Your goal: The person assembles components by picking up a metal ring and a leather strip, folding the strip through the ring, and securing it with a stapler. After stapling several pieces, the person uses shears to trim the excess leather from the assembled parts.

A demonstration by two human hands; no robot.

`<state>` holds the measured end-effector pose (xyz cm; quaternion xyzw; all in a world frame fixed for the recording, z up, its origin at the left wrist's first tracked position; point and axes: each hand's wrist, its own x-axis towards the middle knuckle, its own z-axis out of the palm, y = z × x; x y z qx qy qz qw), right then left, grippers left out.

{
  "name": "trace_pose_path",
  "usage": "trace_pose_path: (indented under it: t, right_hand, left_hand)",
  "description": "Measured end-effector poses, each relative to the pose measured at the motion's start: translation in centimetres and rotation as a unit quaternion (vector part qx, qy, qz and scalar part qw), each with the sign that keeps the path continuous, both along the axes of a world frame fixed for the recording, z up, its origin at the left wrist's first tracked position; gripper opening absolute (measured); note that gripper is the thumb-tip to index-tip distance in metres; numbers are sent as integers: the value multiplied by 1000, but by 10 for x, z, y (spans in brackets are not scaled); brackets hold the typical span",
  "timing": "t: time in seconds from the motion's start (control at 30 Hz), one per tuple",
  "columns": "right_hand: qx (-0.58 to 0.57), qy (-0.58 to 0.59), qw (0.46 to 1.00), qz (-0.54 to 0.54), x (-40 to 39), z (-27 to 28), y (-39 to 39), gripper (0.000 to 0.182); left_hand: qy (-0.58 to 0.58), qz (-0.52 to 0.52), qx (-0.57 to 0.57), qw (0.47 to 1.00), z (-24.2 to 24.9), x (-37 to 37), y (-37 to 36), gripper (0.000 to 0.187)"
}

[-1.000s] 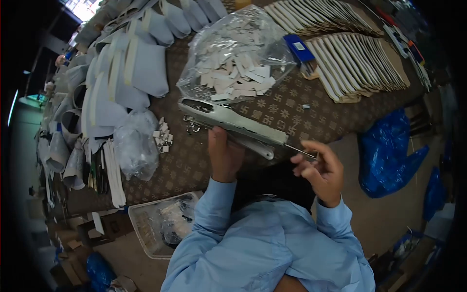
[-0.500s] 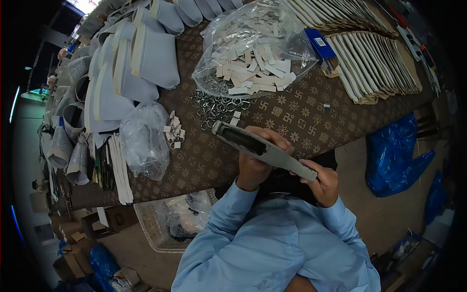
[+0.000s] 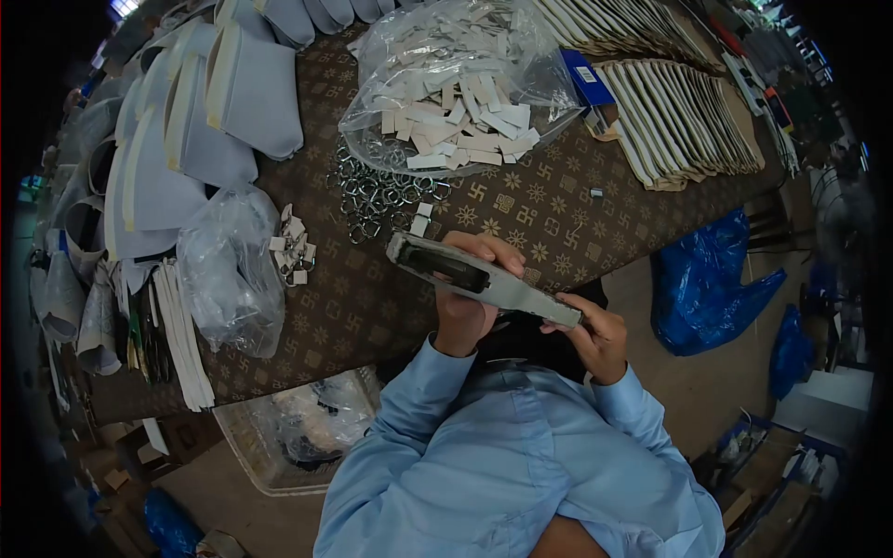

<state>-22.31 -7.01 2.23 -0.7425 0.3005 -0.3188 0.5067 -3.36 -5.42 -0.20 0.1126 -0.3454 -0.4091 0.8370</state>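
Note:
A long, narrow grey piece [image 3: 512, 292] with a dark hollow along its left part is held slantwise between my hands, above the table's front edge. I cannot make out what kind of thing it is. My left hand [image 3: 465, 302] is closed around its middle, with the fingers showing over the far side. At its right end, my right hand [image 3: 597, 337] pinches it between thumb and fingers. Just beyond the piece lie a heap of metal rings [image 3: 377, 191] and a few small pale tabs [image 3: 421, 219].
The patterned brown tablecloth [image 3: 549, 219] bears a clear bag of pale strips [image 3: 474, 121], stacked grey pouch-like pieces [image 3: 251, 98], a crumpled clear bag [image 3: 233, 270] and rows of folded pale strips [image 3: 684, 121]. A white crate [image 3: 251, 456] stands below; blue plastic [image 3: 702, 288] lies right.
My view has shifted, so the table and its contents appear further left. Both hands keep their hold on the grey piece, whose slant is nearly the same.

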Motion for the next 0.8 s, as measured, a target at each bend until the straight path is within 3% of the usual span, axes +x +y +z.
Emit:
trace_pose_path:
  t: [0.07,0.13,0.27,0.47,0.63,0.8]
  right_hand:
    - [5,0,1000,-12,-4,-1,2,28]
    - [51,8,997,-62,-11,-9,2,29]
    - [47,17,997,-60,-9,-6,7,30]
    - [8,57,998,-31,12,13,4,29]
    - [-94,74,993,19,25,22,0,30]
    - [-84,78,993,13,28,23,5,29]
  left_hand:
    - [35,-3,27,999,-5,5,2,60]
    - [51,2,36,998,-2,10,5,61]
    - [56,16,38,998,1,9,7,61]
    - [80,9,38,996,-3,9,9,65]
    - [86,1,34,996,-7,6,9,68]
    - [78,8,29,997,-7,10,12,68]
